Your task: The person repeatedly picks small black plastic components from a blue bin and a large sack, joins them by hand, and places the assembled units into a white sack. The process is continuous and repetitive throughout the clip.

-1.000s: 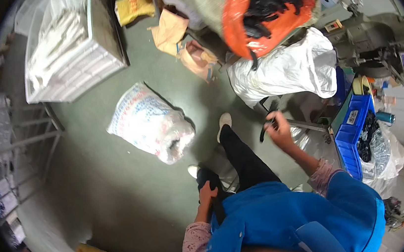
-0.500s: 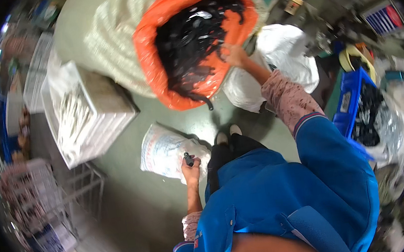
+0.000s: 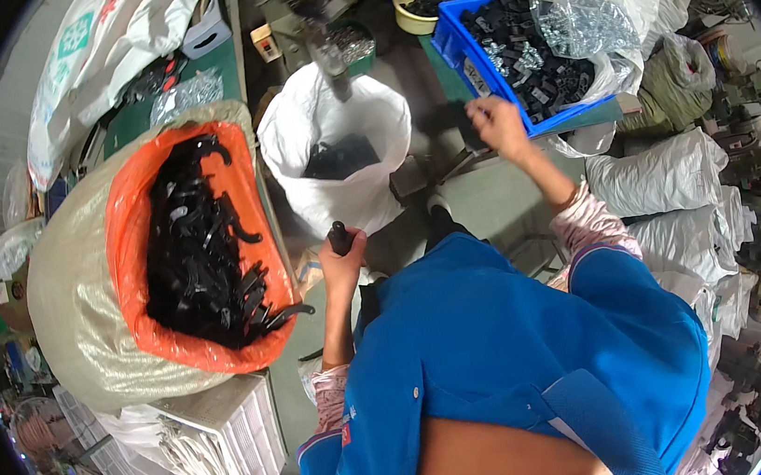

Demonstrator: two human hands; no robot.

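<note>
My left hand [image 3: 342,262] is closed around a short black cylindrical piece [image 3: 339,236], whose rounded end sticks up past the thumb. It is held just in front of a white woven sack [image 3: 297,167] with dark contents low inside. My right hand [image 3: 501,127] has its fingers curled together beside the near left corner of a blue bin [image 3: 463,59]; anything in them is too small to make out. Small black parts [image 3: 561,90] and a clear bag of shiny metal pieces [image 3: 586,19] fill the bin. At left, an orange-lined sack [image 3: 127,257] holds black curved lever-shaped parts [image 3: 191,259].
A yellow basin [image 3: 412,20] of black parts stands behind the blue bin on a green bench [image 3: 451,70]. A machine [image 3: 320,33] rises behind the white sack. Stuffed white sacks [image 3: 660,177] are piled at right. A white crate [image 3: 264,448] with pale strips sits at lower left.
My view has swung right, so the orange-lined sack now lies at left. My right hand has left that sack's edge for the blue bin. My left hand still grips the black piece.
</note>
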